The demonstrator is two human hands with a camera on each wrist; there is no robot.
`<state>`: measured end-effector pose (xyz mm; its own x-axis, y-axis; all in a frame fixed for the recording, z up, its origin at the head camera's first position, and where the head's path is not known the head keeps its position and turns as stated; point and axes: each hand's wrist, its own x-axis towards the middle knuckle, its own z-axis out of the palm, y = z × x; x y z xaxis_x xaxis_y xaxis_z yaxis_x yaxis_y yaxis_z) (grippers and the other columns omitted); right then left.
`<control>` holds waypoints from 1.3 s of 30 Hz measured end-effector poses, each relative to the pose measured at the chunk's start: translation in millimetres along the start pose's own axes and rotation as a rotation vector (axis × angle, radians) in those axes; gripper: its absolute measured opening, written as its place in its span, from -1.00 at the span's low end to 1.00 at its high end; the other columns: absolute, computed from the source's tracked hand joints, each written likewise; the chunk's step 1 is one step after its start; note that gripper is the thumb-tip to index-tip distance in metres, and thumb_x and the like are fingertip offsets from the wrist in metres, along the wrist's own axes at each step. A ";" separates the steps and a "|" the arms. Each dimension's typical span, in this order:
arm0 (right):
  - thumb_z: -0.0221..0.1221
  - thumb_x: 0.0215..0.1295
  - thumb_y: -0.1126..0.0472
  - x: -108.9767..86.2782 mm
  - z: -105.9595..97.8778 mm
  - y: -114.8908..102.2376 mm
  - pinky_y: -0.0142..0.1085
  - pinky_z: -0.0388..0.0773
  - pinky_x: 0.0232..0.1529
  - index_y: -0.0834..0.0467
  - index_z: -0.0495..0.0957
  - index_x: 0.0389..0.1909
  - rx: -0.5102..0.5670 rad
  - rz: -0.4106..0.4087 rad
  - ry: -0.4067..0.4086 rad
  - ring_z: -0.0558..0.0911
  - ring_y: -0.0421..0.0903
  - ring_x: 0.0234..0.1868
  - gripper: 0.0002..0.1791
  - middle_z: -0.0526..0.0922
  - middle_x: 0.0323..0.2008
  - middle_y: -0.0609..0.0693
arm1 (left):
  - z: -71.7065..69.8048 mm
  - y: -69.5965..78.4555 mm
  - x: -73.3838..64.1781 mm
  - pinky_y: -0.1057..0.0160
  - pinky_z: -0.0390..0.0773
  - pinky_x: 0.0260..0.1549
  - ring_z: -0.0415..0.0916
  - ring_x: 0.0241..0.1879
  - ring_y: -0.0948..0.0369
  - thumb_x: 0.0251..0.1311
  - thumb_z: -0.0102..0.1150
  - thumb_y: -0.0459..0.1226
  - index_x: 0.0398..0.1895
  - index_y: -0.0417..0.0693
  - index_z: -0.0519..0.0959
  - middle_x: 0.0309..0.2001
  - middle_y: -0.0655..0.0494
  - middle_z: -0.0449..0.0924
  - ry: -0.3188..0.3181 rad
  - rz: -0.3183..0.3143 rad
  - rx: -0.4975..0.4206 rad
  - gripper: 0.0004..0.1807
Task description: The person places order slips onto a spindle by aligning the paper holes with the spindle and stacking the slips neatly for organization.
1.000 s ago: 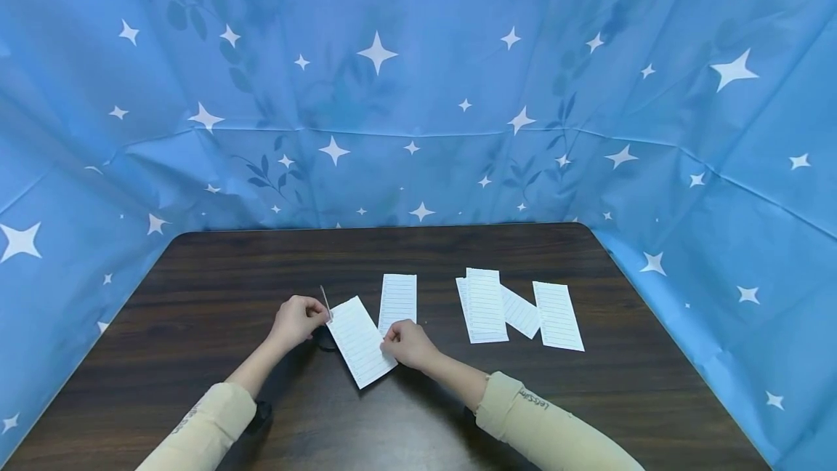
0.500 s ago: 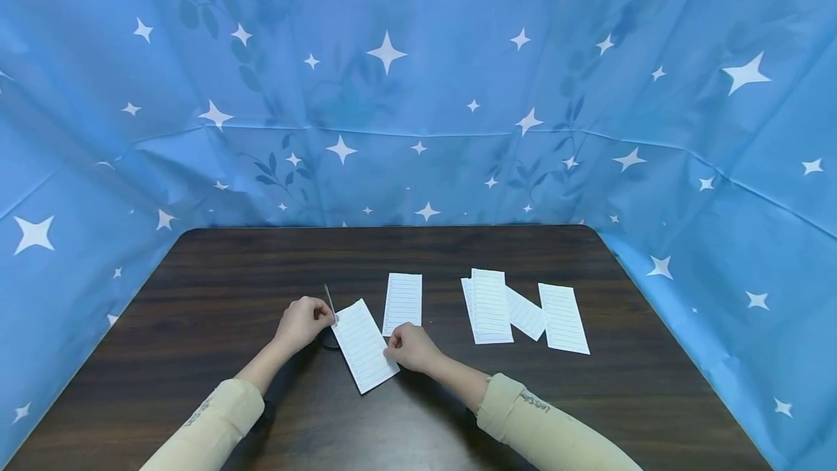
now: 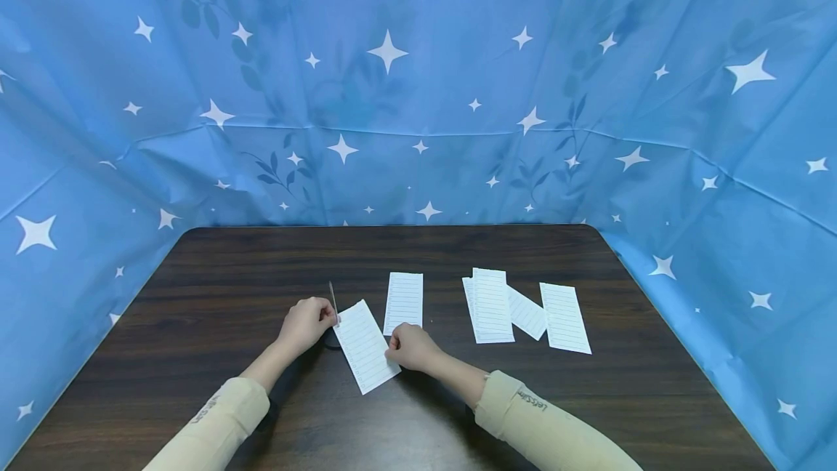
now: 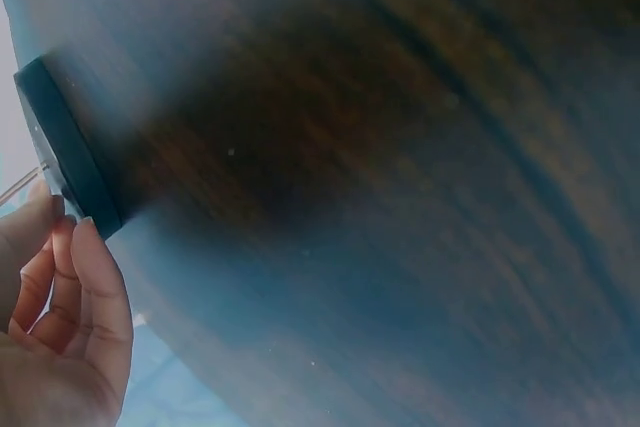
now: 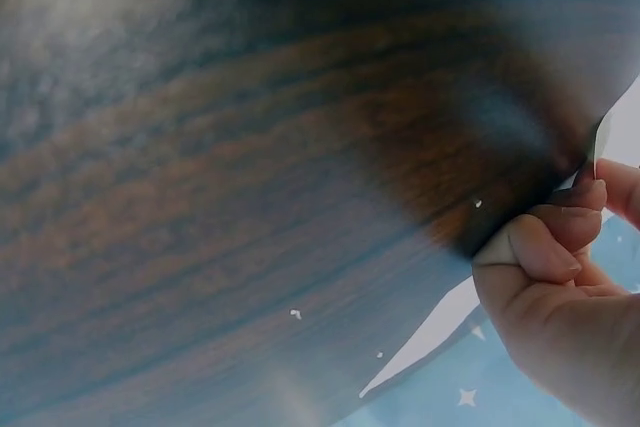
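In the head view, my left hand pinches the upper left corner of a lined paper slip, right beside a thin upright metal spike. The spike seems to rise through that corner; the fingers partly hide the spot. Its round black base shows in the left wrist view, just past my fingertips. My right hand pinches the slip's right edge, fingers curled. A second lined slip lies flat just behind the right hand.
Right of centre on the dark wood table lie more lined slips: an overlapping group and a separate slip. Tiny white bits dot the tabletop. A blue star-patterned curtain hangs behind the table.
The view has shifted slightly, so everything sits a little further right. The held slip's lower end has tipped slightly toward me; both hands keep their hold.
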<state>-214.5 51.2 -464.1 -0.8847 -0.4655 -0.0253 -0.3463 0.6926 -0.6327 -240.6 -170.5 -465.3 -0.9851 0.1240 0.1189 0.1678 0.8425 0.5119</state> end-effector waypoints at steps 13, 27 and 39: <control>0.20 -0.01 0.39 -1.8 1.7 -1.1 -0.50 0.14 -0.65 0.21 0.41 -0.76 -0.040 -0.012 0.042 0.24 -0.27 -0.69 -0.76 0.26 -0.76 -0.16 | 2.5 0.8 0.4 0.35 0.19 -0.65 0.25 -0.65 0.26 0.07 0.26 -0.36 -0.47 -0.12 0.52 -0.65 0.15 0.39 -0.015 -0.018 -0.023 -0.91; 0.27 -0.04 0.38 -4.0 3.7 2.4 -0.48 0.20 -0.64 0.20 0.37 -0.67 -0.027 -0.008 0.058 0.28 -0.25 -0.65 -0.76 0.32 -0.71 -0.11 | 3.9 1.0 0.5 0.31 0.26 -0.59 0.32 -0.52 0.18 0.10 0.28 -0.30 -0.19 -0.17 0.58 -0.46 0.03 0.42 -0.051 -0.062 0.017 -0.78; 0.29 -0.02 0.37 -3.3 4.3 5.1 -0.50 0.20 -0.63 0.20 0.39 -0.68 0.019 -0.010 0.073 0.28 -0.28 -0.65 -0.75 0.32 -0.71 -0.14 | 3.4 1.7 1.7 0.07 0.50 -0.42 0.46 -0.37 0.08 0.12 0.26 -0.29 -0.19 -0.15 0.56 -0.30 -0.09 0.50 -0.097 -0.073 0.063 -0.79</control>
<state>-212.0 53.9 -470.5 -0.9018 -0.4306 0.0371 -0.3499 0.6771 -0.6474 -242.1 -167.0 -467.2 -0.9941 0.1085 -0.0009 0.0958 0.8822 0.4610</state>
